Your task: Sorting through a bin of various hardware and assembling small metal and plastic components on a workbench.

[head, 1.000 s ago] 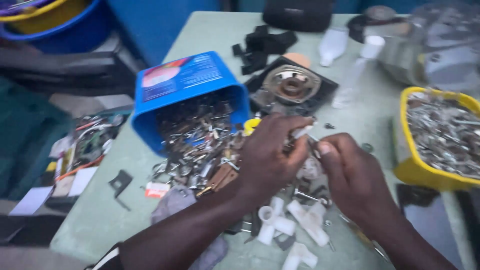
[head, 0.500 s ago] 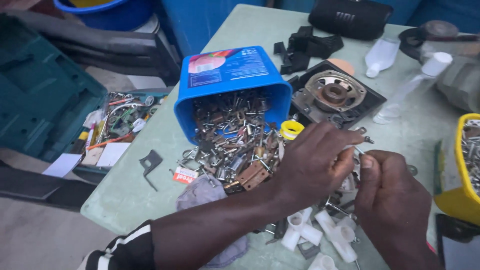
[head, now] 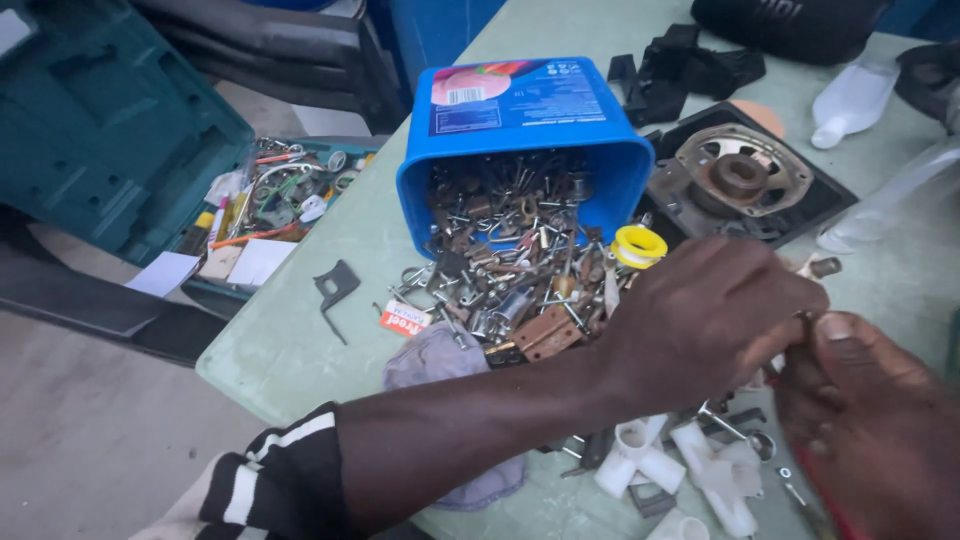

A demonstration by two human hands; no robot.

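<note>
Small metal part (head: 822,268), brownish, between hands (head: 790,350).

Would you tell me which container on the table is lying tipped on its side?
The blue plastic tub: it lies tipped over, spilling metal hardware across the table.

A pale green table (head: 300,350) stands on grey concrete floor (head: 90,440) in daylight.

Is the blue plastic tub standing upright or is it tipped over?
Tipped over. The blue tub lies on its side on the table, its mouth facing the camera, and metal hardware spills out.
</note>
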